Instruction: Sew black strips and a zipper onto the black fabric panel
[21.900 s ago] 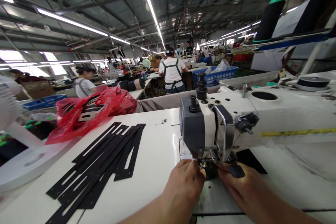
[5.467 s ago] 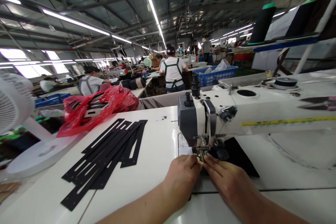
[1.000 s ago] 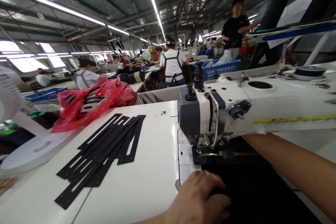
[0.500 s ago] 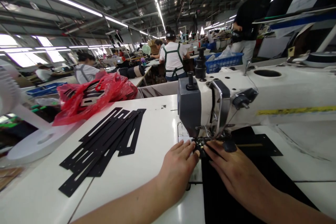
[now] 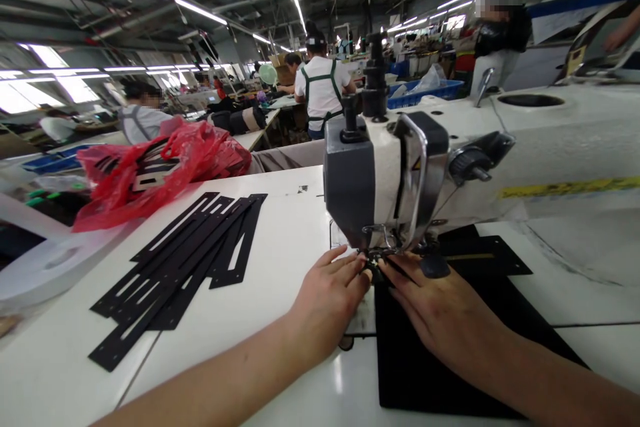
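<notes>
A white sewing machine (image 5: 500, 153) with a grey head (image 5: 350, 180) stands on the white table (image 5: 280, 240). A black fabric piece (image 5: 425, 360) with a gold zipper lies under the presser foot (image 5: 380, 255). My left hand (image 5: 327, 300) rests flat at the left of the foot, fingertips at the needle. Pressing the black fabric just right of the foot is my right hand (image 5: 440, 310), fingers spread. Neither hand closes around anything.
A fan of black slotted strips (image 5: 185, 260) lies left on the table. Behind it sits a red plastic bag (image 5: 160, 167) of parts and a white fan base (image 5: 45, 260). Other workers sit at far tables; one person stands at the back right (image 5: 495, 33).
Since a second ago my right arm came out from under the machine arm and both hands moved up to the presser foot. The view has shifted closer to the machine head.
</notes>
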The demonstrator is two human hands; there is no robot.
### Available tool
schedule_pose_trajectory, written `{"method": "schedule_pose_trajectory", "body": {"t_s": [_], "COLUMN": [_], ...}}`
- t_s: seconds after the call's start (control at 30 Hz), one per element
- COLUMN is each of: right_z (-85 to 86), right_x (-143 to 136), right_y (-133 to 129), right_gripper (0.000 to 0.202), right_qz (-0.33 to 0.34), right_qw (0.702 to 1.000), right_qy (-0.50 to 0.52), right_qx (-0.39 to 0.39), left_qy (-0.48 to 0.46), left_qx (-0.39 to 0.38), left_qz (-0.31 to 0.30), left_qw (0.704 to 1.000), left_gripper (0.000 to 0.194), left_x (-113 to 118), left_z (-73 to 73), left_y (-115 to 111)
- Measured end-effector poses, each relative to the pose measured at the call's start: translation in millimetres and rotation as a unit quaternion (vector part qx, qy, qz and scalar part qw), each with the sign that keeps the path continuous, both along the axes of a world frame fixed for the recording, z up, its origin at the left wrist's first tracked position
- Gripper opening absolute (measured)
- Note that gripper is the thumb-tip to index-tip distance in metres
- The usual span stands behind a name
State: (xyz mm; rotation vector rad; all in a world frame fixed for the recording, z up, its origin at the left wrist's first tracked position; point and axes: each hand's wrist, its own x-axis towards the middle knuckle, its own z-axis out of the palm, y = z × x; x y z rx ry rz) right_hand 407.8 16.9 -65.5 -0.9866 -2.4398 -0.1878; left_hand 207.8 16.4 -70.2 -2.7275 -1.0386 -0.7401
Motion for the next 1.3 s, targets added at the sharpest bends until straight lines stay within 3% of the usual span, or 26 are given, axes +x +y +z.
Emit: {"method": "schedule_pose_trajectory", "body": {"t_s": [0.57,1.0,1.3], "right_z": [-2.3,-9.1,-8.2], "right_x": [1.9,4.8,6.9], "right_y": [13.3,15.2,9.6], "right_gripper": [0.03,0.031,0.035], "right_qz": [0.013,0.008,0.015], "right_qw": [1.0,1.0,1.0], "right_qy": [-0.012,-0.006,0.016], "right_qx": [0.007,0.028,-0.006], "left_qy": [-0.029,-0.055,-0.077], "left_qx": [-0.016,-0.032,-0.018], "left_qz": [0.009,0.029,0.018], "left_qw": [0.999,0.998,0.997], "left_gripper": [0.014,0.011,0.013], "left_x": [3.6,4.7,3.3], "left_z": [3.9,-2.1,-3.9], "left_y": [9.1,12.5,8.7]}}
